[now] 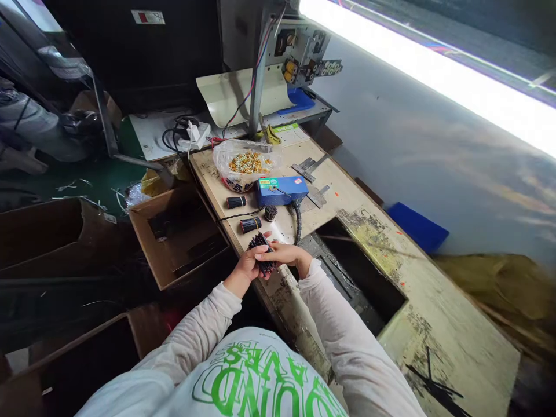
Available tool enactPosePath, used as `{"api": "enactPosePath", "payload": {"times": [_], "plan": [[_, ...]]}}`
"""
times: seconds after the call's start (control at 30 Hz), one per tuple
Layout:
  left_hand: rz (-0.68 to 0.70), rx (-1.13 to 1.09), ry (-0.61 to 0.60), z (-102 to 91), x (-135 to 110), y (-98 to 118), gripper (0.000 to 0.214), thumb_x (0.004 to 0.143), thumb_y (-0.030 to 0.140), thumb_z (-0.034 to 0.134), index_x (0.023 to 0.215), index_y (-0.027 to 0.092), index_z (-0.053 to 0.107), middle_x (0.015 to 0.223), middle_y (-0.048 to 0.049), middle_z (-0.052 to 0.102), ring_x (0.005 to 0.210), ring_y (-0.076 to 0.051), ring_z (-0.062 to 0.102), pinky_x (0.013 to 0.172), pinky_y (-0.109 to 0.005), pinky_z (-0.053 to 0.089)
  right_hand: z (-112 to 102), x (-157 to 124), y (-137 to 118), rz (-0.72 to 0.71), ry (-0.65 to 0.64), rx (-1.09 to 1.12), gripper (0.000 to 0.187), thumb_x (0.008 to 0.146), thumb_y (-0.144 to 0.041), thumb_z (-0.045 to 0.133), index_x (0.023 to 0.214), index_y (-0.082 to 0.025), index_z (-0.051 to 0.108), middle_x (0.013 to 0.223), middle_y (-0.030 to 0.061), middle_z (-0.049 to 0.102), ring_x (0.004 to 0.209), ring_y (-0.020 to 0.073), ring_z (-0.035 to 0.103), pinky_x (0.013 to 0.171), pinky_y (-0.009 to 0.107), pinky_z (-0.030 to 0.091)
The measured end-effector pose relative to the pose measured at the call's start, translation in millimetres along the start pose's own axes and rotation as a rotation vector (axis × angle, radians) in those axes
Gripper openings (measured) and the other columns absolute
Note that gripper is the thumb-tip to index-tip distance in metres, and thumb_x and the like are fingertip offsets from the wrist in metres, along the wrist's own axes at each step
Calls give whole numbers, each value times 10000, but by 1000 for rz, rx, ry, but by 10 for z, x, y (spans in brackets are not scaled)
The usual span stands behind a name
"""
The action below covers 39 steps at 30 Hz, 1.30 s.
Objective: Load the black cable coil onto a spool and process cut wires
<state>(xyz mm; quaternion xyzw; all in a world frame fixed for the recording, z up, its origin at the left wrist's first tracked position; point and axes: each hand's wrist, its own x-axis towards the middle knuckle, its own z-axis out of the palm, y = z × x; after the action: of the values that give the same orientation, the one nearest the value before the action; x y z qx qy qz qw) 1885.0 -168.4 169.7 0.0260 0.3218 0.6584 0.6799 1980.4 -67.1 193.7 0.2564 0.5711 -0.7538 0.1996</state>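
Note:
A bundle of short black wires (260, 244) is clasped between my two hands over the near edge of the workbench. My left hand (248, 264) wraps it from the left, fingers curled round it. From the right, my right hand (284, 255) lies across the bundle with its fingers closed over it. Just beyond stand banded black wire bundles: one (251, 225) lying with a yellow band, another (236, 202) lying farther back, and a third (270, 213) on end. A blue box-shaped device (282, 191) with a dark corrugated hose sits behind them.
A plastic bag (247, 163) of small yellowish pieces lies behind the device. Metal calipers (309, 168) rest to its right. The wooden bench (460, 341) has a rectangular opening (360, 278) right of my hands. Open cardboard boxes (178, 237) stand at left; a lit tube lamp (434, 52) hangs above.

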Motion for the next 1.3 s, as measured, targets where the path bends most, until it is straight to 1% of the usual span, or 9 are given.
{"api": "enactPosePath", "payload": {"times": [0.13,0.3,0.43,0.57,0.73,0.93,1.03,1.17,1.3], "plan": [[-22,-93,-10,13,28,-33,726,581,268,752,1277,207,553,1032,-90,711,1022,-296,663,862,-433,534,14,-39,-21,28,50,-60,587,719,-691,666,959,-172,533,620,28,702,499,169,673,494,266,568],[-24,-158,-15,33,44,-62,717,552,284,796,1231,204,580,1071,-98,699,1083,-322,637,932,-475,496,75,-133,-112,74,179,-93,585,744,-701,627,981,-171,552,607,36,689,487,190,660,482,292,556],[-27,-193,-40,52,28,-71,684,535,294,836,1174,208,607,1079,-92,698,1112,-323,624,971,-476,470,103,-166,-126,65,221,-123,621,775,-736,556,981,-150,576,548,14,655,424,159,611,469,270,525],[-26,-226,-64,57,17,-69,616,542,311,858,1100,192,628,1054,-98,706,1162,-330,597,1020,-482,430,97,-141,-101,15,275,-123,637,731,-816,493,805,-192,599,451,-19,589,354,117,533,390,227,466],[-55,-258,-80,49,27,-80,599,544,297,861,1084,200,621,1029,-87,710,1207,-341,569,1049,-503,397,76,-133,-104,-7,380,-162,608,680,-816,553,640,-212,595,391,-17,531,325,133,483,362,276,443],[-7,-283,-63,7,11,-95,501,598,210,804,1063,182,619,814,-27,698,1198,-293,579,1067,-452,390,103,-227,-158,88,253,-325,736,785,-847,310,600,-185,574,523,55,629,460,158,591,508,306,527],[-52,-280,-41,-14,4,-75,465,622,180,762,1064,191,616,879,-48,717,1128,-291,623,1035,-473,420,95,-306,-176,124,241,-357,787,810,-836,272,585,-154,594,563,81,656,521,154,626,572,278,521],[-19,-291,14,-29,18,-47,430,639,136,713,1059,178,629,837,-38,716,1019,-262,673,1011,-465,454,42,-432,-136,130,397,-404,782,835,-816,256,663,-151,630,637,86,694,559,156,647,588,260,487],[22,-300,72,-42,44,-32,383,653,109,691,1030,163,649,754,0,693,917,-210,699,992,-407,487,65,-493,-109,-45,740,-564,574,903,-671,370,755,-187,641,660,40,687,579,142,603,574,246,417]]}}
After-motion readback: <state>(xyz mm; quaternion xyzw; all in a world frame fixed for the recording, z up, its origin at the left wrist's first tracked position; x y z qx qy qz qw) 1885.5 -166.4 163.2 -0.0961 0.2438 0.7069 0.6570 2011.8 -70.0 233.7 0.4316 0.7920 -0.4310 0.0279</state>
